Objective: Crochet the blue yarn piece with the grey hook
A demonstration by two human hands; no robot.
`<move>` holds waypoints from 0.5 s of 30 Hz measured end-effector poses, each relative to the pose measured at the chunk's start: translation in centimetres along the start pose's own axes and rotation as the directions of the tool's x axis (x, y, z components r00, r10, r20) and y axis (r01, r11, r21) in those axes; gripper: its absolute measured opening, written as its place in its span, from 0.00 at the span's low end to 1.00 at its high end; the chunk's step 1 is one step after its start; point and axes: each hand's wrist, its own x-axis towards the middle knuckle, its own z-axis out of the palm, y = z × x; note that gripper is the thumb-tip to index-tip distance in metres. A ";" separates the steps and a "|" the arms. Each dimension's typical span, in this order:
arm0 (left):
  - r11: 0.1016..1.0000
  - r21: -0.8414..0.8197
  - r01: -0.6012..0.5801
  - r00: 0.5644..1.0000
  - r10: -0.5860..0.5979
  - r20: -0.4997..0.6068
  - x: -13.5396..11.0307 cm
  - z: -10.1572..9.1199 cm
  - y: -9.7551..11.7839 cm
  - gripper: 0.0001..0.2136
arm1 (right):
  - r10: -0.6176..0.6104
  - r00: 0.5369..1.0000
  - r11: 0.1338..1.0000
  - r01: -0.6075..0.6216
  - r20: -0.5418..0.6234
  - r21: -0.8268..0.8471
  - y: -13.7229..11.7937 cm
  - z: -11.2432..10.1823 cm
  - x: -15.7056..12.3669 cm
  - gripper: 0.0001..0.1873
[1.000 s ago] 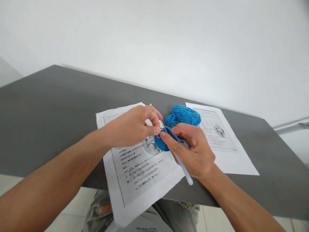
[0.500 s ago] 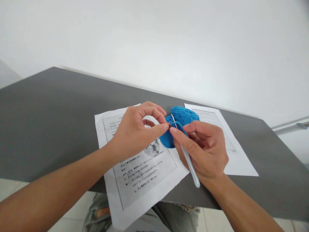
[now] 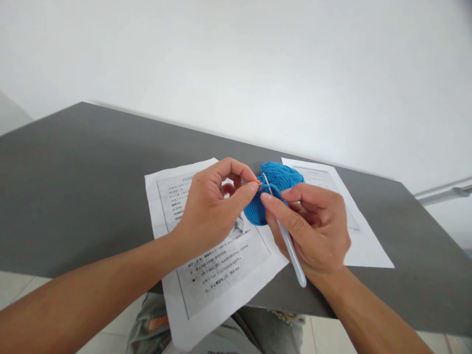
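Observation:
My left hand pinches a small orange stitch marker at the rim of a round blue crocheted piece. My right hand grips that piece between thumb and forefinger and also holds a crochet hook with a pale handle, its metal tip pointing up past the marker. A ball of blue yarn lies on the grey table just behind the two hands.
A printed sheet lies under my hands and hangs over the table's near edge. A second printed sheet lies to the right. A white wall rises behind the table. My legs show below the edge.
Both hands have lifted the crocheted piece up and away toward the yarn ball. The left fingers now pinch the orange marker at its rim; the hook stands steeper.

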 end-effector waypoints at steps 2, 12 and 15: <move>1.000 0.009 0.001 1.000 -0.001 -0.009 0.0 0.0 -0.1 0.02 | 0.016 1.000 1.000 -0.015 -0.009 0.006 -0.1 0.0 0.0 0.15; 0.929 0.298 -0.220 0.963 0.256 -0.087 -0.3 0.1 -0.2 0.04 | 0.084 0.996 0.996 -0.084 -0.017 0.008 0.0 0.2 -0.2 0.14; 0.929 0.304 -0.211 0.966 0.247 -0.083 -0.2 0.0 -0.4 0.03 | 0.100 0.995 0.995 -0.100 -0.022 -0.006 0.1 0.2 -0.3 0.13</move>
